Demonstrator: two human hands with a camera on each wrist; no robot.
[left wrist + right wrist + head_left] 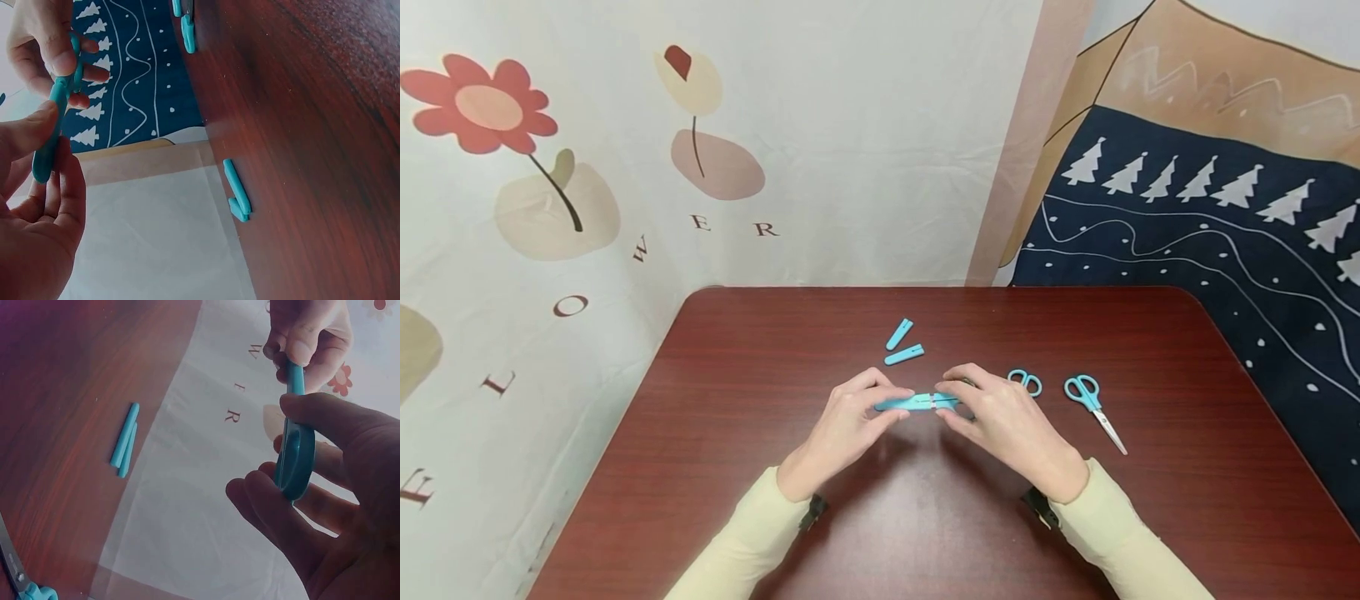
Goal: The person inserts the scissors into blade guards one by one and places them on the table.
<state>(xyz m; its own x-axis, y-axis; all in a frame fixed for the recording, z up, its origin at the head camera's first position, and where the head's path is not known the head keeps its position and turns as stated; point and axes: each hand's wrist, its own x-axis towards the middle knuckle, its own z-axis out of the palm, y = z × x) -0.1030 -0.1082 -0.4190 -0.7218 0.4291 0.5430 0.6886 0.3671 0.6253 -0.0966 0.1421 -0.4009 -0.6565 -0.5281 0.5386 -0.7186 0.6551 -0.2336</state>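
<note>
Capped scissors (917, 402) at frame centre: light, stiff, slick plastic; left hand (842, 429) pinches the cap end, right hand (1003, 421) the handle end.

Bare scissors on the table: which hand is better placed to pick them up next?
Probably the right hand. The bare scissors lie just to its right, while the left hand is farther away across the capped scissors both hands pinch.

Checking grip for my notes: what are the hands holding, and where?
Both hold capped blue scissors: left hand pinches the cap end, right hand the handle end.
</note>
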